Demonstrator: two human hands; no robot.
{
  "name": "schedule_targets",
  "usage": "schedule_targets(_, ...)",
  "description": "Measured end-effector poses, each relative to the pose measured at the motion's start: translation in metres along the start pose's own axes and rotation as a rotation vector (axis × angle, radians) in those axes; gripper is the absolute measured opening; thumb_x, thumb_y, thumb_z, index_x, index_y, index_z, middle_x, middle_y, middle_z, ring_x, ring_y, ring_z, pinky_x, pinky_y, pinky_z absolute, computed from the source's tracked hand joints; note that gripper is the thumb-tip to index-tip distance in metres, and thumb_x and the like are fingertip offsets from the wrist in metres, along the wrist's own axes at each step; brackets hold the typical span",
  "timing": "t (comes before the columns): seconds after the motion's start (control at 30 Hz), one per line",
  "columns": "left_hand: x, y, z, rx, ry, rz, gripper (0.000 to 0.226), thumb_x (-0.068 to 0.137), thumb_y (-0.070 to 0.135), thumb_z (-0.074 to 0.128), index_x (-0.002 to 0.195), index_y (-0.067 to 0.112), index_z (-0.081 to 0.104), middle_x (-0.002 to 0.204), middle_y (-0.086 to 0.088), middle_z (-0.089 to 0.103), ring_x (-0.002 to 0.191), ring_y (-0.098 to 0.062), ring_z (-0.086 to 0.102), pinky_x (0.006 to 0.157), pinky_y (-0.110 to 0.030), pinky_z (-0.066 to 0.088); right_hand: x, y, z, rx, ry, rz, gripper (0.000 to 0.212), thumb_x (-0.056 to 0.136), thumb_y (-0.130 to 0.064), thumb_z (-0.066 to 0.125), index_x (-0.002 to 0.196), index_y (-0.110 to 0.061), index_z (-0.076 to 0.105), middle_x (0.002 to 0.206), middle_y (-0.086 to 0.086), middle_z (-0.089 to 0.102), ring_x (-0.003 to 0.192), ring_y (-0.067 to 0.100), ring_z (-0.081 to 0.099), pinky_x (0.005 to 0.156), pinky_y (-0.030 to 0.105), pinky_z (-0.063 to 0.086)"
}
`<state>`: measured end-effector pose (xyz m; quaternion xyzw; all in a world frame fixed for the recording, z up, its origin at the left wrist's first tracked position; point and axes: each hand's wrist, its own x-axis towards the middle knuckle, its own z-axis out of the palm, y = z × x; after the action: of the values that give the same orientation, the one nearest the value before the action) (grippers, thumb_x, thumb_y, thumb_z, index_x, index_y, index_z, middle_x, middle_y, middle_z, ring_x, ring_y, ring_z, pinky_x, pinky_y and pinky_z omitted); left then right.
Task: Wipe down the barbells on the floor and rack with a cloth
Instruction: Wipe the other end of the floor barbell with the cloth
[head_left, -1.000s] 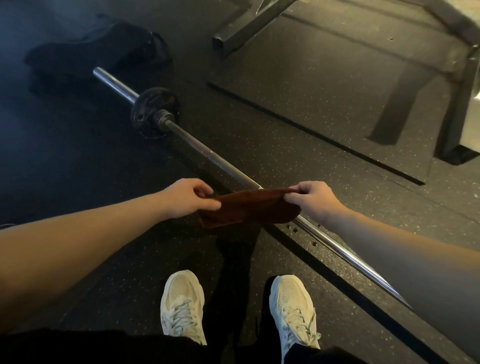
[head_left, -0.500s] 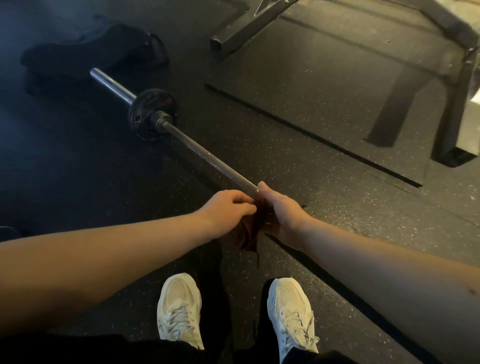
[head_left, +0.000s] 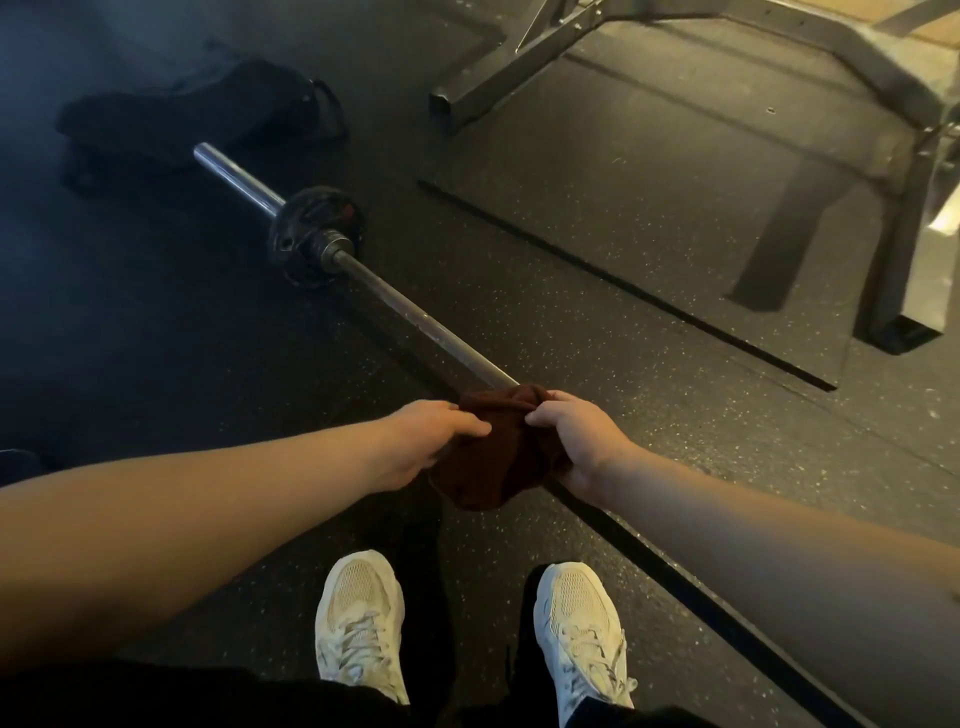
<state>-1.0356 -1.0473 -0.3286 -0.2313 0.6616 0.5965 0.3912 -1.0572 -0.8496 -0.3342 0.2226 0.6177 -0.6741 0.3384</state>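
Barbell (head_left: 415, 317) laid on floor (head_left: 156, 338), diagonal from far left to near right. Chrome sleeve at far end, small black plate (head_left: 311, 234) set against collar, shaft dull and speckled. Cloth (head_left: 493, 452), dark reddish-brown, bunched, draped over near part of shaft, gripped at left and right edges.

Dim and grainy; light from upper right, dark left side, wide-angle bending

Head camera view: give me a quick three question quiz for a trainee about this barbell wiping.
1. True or false: the cloth covers part of the barbell shaft.
2. How many hands hold the cloth: A none, B one, C two?
3. Fill in: the weight plate sits toward the bar's ___ end from the person.
Key: 1 true. 2 C, left hand and right hand. 3 far.
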Motion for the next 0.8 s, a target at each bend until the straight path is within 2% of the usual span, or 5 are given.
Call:
schedule_targets(0.1,-0.002,-0.004,-0.004,0.142,0.071,0.08,0.039,0.094,0.03,0.071,0.131,0.024,0.06,0.123,-0.002,0.068,0.117,-0.023,0.064,0.102,-0.042,0.051,0.008,0.011,0.003,-0.066,-0.005,0.016,0.042,0.086,-0.018,0.076,0.127,-0.017,0.064,0.114,0.009,0.075,0.11,0.029,0.07,0.104,0.05,0.051)
schedule_targets(0.23,-0.003,0.001,-0.014,0.305,0.188,0.22,0.026,0.096,0.028,0.07,0.12,0.026,0.06,0.113,0.001,0.068,0.107,-0.016,0.067,0.097,-0.041,0.057,0.013,0.017,0.012,-0.263,-0.077,0.011,0.113,0.047,-0.058,0.097,0.144,-0.027,0.049,0.133,0.003,0.065,0.119,0.027,0.065,0.106,0.051,0.051)
schedule_targets(0.47,0.008,0.035,-0.034,0.566,0.265,0.492,0.016,0.1,0.021,0.062,0.112,0.032,0.058,0.108,0.008,0.066,0.105,-0.008,0.066,0.092,-0.033,0.059,0.028,-0.017,0.02,-0.601,-0.087,-0.052,0.037,0.082,-0.022,0.084,0.115,-0.027,0.068,0.106,0.0,0.076,0.098,0.018,0.074,0.089,0.039,0.06)
schedule_targets(0.63,0.059,0.056,-0.044,0.486,0.253,0.414,0.02,0.1,0.019,0.064,0.118,0.026,0.059,0.109,0.005,0.068,0.103,-0.011,0.067,0.096,-0.039,0.058,0.074,-0.036,0.01,-0.545,-0.023,-0.138,0.026,0.088,-0.013,0.076,0.111,-0.022,0.068,0.107,0.007,0.075,0.097,0.022,0.074,0.09,0.043,0.06)
schedule_targets(0.8,0.119,0.069,-0.056,0.452,0.276,0.358,0.024,0.101,0.024,0.063,0.124,0.024,0.057,0.106,0.002,0.068,0.097,-0.012,0.069,0.094,-0.037,0.058,0.137,-0.046,-0.009,-0.29,-0.036,-0.153,0.053,0.09,0.005,0.065,0.131,-0.027,0.06,0.121,0.007,0.068,0.107,0.026,0.07,0.093,0.047,0.059)
